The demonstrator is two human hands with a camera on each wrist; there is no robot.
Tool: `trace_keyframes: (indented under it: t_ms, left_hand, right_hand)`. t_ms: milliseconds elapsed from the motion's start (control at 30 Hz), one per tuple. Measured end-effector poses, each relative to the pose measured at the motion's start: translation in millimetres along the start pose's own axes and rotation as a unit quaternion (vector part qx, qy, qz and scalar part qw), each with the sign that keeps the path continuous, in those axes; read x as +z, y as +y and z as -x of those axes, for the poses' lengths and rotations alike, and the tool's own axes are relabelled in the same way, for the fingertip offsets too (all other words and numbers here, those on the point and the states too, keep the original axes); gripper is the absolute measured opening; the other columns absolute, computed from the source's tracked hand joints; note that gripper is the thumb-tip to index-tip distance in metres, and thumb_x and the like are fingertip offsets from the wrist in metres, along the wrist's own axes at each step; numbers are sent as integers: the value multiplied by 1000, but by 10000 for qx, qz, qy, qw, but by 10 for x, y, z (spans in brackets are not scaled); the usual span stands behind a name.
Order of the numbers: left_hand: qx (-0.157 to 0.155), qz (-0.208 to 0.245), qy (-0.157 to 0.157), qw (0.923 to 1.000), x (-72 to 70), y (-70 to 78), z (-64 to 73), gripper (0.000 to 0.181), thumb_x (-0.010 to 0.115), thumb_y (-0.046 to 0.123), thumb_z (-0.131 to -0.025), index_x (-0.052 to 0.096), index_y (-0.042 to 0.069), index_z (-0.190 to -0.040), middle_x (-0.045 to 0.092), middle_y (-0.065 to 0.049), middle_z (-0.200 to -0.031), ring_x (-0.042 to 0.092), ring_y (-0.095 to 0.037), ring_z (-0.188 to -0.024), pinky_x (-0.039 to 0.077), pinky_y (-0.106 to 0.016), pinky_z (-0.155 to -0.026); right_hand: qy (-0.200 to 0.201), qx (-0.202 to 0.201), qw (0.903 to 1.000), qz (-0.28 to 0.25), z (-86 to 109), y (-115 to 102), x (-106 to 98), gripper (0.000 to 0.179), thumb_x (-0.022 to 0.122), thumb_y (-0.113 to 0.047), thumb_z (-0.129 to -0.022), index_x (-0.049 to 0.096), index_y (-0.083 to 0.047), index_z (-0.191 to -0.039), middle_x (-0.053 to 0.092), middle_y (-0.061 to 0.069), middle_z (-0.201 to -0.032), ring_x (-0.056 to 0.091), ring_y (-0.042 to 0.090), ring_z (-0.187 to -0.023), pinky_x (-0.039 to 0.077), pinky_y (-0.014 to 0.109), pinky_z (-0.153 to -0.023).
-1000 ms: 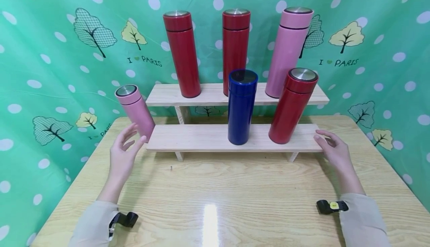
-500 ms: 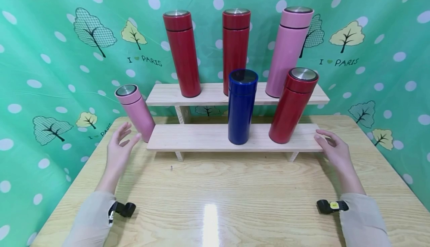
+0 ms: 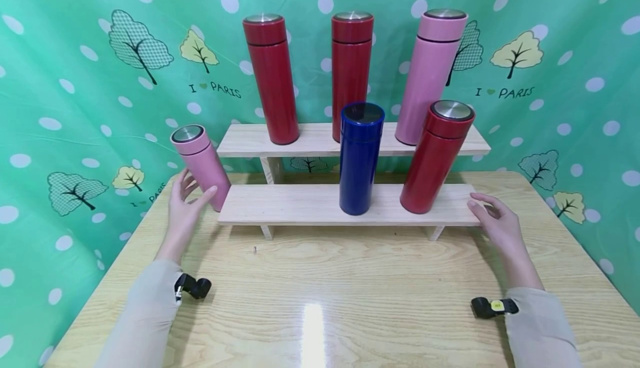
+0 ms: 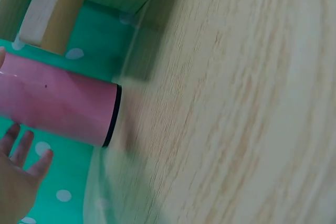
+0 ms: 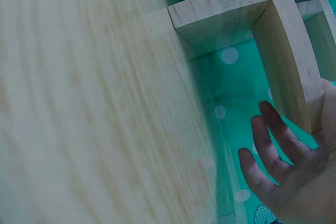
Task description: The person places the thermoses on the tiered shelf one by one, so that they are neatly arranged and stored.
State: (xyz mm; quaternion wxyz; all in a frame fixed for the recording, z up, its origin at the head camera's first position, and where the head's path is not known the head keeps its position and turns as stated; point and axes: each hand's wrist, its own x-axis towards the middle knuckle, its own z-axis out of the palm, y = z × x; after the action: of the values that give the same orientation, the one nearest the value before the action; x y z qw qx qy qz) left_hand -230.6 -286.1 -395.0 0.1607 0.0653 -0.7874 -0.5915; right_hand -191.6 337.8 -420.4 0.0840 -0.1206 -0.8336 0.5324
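A pink thermos (image 3: 204,165) stands on the table left of the two-tier wooden shelf. My left hand (image 3: 185,204) is beside it with the thumb in front and the fingers behind. In the left wrist view, the left fingers (image 4: 20,153) are spread and a gap shows between them and the pink thermos (image 4: 58,100). My right hand (image 3: 497,223) is at the right end of the lower shelf board (image 3: 290,204). The right wrist view has its fingers (image 5: 270,148) loosely extended below the board's end; the thumb is mostly out of frame there.
On the lower board stand a blue thermos (image 3: 360,159) and a red thermos (image 3: 437,157). The upper board (image 3: 310,140) bears two red thermoses, one being the left red thermos (image 3: 272,79), and a tall pink thermos (image 3: 431,76). A green patterned cloth (image 3: 100,107) hangs behind.
My left hand first drew slightly back to the left, then moved forward around the pink thermos on the table. The right hand and all the thermoses stay where they were.
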Motion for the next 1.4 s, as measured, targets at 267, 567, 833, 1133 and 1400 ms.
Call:
trace_keyframes:
  t_ms: [267,567,833,1133,1400]
  left_hand:
    - [-270,15,4,9996,53,132,-28,90,73,28,-91,15,21,-160,26,-16,-158,29,-33,-142,33,-49,-112]
    - [-98,-198,17,9998,75,-111,-278,97,76,40,-87,12,29,-159,31,-11,-156,33,-28,-139,30,-48,-113]
    - [-258,-100,284,9992,87,-75,-294,92,78,39,-86,21,30,-157,39,-10,-151,40,-24,-132,35,-44,-110]
    - [-329,1,683,9971,63,-11,-230,90,81,38,-83,28,30,-155,42,-8,-149,42,-22,-129,37,-41,-109]
    - [-148,60,831,9964,44,44,-153,87,81,38,-82,30,32,-153,43,-7,-148,42,-20,-129,39,-41,-107]
  right_hand:
    - [-19,-7,10000,0,3,2,-1,47,61,-47,-96,59,-25,-137,48,15,-141,48,-7,-96,46,8,-73]
    - [-39,35,10000,55,1,-6,-9,48,59,-49,-96,58,-25,-138,42,24,-148,48,-4,-100,46,8,-73]
    - [-55,29,10000,72,10,-20,2,51,59,-50,-96,57,-23,-139,41,24,-148,48,-2,-102,46,9,-74]
    - [-48,74,9999,140,12,-25,0,52,58,-51,-96,57,-24,-140,40,22,-150,47,2,-107,44,8,-74]
    - [-41,31,9999,112,12,-28,-8,50,58,-51,-96,57,-25,-139,42,21,-147,47,-1,-104,45,8,-75]
